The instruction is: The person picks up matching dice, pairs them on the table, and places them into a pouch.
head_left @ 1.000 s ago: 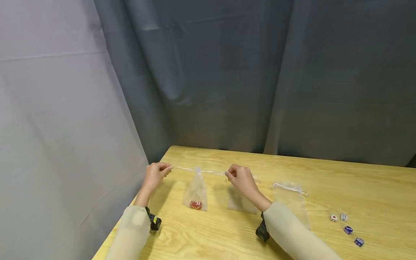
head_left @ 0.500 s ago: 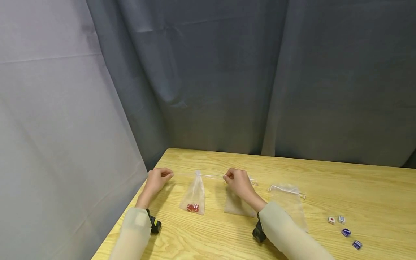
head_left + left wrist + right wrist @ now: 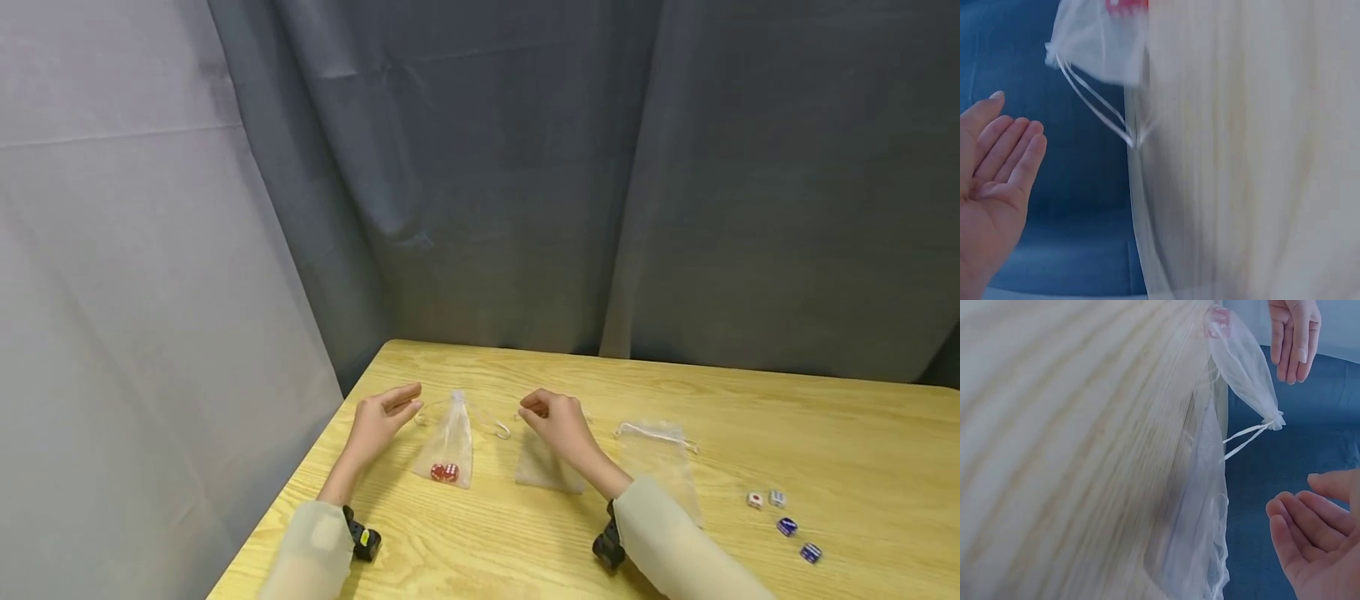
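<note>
A sheer white drawstring bag (image 3: 448, 437) with red dice (image 3: 445, 472) in its bottom stands between the hands, its neck gathered. Its white drawstrings (image 3: 1244, 442) droop in loops to either side. Left of the bag, the left hand (image 3: 381, 419) has its fingers extended and holds nothing; the left wrist view shows its bare palm. On the other side, the right hand (image 3: 557, 421) hovers over a second drawstring bag (image 3: 546, 467), partly covering it. In the right wrist view its fingers are loosely bent, with nothing between them and the thumb.
A third drawstring bag (image 3: 660, 458) lies flat to the right, partly behind the right forearm. Farther right are two white dice (image 3: 755, 500) and two blue dice (image 3: 787, 527). The wooden table (image 3: 840, 433) meets a dark curtain at the back and a pale one at left.
Both hands have let go of the taut drawstrings, which now hang in loops. The left hand has spread its fingers and come slightly nearer the bag.
</note>
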Available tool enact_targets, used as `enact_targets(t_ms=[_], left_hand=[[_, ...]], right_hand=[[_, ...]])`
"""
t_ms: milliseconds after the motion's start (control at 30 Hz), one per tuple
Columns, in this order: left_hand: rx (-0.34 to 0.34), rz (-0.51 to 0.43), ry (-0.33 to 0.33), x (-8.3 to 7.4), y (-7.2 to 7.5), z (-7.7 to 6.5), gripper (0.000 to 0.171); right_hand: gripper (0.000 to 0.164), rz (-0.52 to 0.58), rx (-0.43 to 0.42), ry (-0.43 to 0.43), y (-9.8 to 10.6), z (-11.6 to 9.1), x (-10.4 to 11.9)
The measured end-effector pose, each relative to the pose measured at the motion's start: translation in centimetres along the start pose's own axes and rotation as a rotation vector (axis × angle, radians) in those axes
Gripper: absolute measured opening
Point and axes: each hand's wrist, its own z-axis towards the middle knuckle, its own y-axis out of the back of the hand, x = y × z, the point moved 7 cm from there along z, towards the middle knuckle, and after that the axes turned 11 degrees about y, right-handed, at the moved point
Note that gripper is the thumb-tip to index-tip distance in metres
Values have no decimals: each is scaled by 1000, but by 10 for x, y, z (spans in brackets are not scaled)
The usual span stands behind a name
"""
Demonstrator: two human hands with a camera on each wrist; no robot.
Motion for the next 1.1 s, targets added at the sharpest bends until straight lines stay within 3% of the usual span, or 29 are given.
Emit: enact_targets(t_ms=[233, 567, 833, 1100], left_hand=[[123, -24, -47, -14, -26, 0, 41], [237, 130, -184, -44, -65, 7, 43], [293, 131, -257, -55, -90, 13, 42], [378, 175, -256, -62, -118, 20, 43]], right_hand=[[20, 22, 10, 23, 19, -17, -4], [21, -39, -25, -1, 69, -43, -24], [21, -95, -54, -32, 98, -65, -39], [22, -172, -88, -86, 136, -92, -60]])
